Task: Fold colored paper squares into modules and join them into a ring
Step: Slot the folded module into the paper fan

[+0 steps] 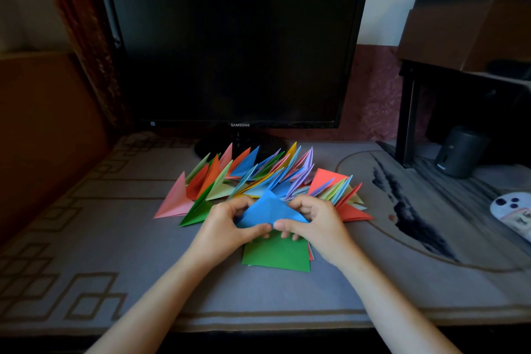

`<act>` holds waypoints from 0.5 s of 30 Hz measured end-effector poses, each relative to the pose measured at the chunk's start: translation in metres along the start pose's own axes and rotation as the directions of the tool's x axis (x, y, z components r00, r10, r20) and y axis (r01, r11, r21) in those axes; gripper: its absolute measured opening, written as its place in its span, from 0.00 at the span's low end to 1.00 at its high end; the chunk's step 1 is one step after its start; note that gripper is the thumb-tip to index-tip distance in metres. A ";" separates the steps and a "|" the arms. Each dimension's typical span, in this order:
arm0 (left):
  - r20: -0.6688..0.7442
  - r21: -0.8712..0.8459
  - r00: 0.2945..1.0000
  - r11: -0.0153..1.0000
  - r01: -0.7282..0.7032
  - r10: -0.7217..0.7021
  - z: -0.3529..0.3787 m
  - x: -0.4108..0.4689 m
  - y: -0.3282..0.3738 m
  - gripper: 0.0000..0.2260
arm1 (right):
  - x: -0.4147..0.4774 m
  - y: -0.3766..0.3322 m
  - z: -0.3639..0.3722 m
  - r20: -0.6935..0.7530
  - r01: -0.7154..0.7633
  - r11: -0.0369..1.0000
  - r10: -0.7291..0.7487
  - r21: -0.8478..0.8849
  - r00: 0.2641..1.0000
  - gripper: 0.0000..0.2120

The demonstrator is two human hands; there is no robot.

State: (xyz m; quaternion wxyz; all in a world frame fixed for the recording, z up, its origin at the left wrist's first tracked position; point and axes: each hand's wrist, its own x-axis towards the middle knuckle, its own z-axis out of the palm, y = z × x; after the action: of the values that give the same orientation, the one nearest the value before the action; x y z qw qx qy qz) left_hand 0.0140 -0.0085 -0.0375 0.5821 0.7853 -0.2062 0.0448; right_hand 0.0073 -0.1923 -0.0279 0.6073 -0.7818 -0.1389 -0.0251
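Left hand (230, 224) and right hand (313, 220) pinching blue paper (270, 210) (thumbs nearly touching), fingers curled.

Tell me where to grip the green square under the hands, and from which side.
Probably the green square by its near left corner, pinched from the near side: it lies flat, its far edge sits beneath the left hand and right hand, while that corner is bare.
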 end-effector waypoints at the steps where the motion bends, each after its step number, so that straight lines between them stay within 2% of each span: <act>1: -0.003 0.008 1.000 1.000 0.002 -0.002 0.000 0.000 0.000 0.08 | 0.000 0.000 0.000 0.007 0.002 1.000 -0.002 0.000 1.000 0.08; 9: -0.018 0.012 1.000 1.000 0.007 -0.006 -0.002 0.000 0.003 0.07 | -0.002 0.003 0.002 0.039 0.014 0.996 -0.011 -0.092 0.999 0.09; 15: -0.102 -0.089 0.990 0.992 0.089 -0.097 -0.004 0.003 0.004 0.08 | 0.000 0.002 -0.004 -0.008 0.046 0.999 -0.047 -0.008 0.999 0.06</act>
State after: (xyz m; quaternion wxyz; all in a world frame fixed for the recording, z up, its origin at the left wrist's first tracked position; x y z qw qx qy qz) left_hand 0.0156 -0.0070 -0.0316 0.6261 0.7654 -0.1399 0.0505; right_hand 0.0081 -0.1963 -0.0293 0.6040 -0.7807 -0.1544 -0.0431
